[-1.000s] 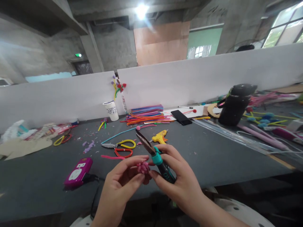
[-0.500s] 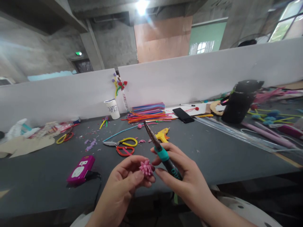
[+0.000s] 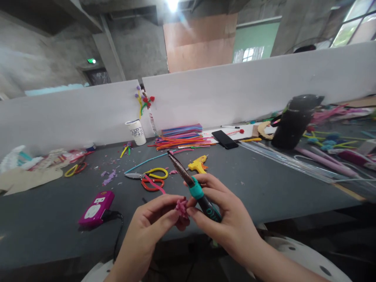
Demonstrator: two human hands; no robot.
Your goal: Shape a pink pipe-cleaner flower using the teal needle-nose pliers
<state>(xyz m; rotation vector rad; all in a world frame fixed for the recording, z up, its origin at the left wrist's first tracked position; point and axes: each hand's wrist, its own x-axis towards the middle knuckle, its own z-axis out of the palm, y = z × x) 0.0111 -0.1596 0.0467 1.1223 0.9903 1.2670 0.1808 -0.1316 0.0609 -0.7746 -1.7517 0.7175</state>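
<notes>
My left hand (image 3: pixel 149 225) pinches a small pink pipe-cleaner flower (image 3: pixel 181 206) between thumb and fingers, just above the near edge of the dark table (image 3: pixel 264 188). A pink stem (image 3: pixel 154 184) runs up and to the left from the flower. My right hand (image 3: pixel 226 217) is closed round a teal-handled tool (image 3: pixel 194 190) with a long dark metal tip pointing up and left. The right thumb and forefinger also touch the flower.
Yellow-handled scissors (image 3: pixel 147 173), red-handled scissors (image 3: pixel 152 184) and a yellow glue gun (image 3: pixel 198 163) lie just beyond my hands. A magenta power strip (image 3: pixel 95 203) sits at left. A stack of coloured pipe cleaners (image 3: pixel 182 139), a paper cup (image 3: pixel 135 132), a phone (image 3: pixel 225 139) and a black jug (image 3: pixel 293 123) stand further back.
The flower has turned in my left fingers, and its pink stem now points up and left. The tool's tip has swung a little lower and to the left. Both hands stay together.
</notes>
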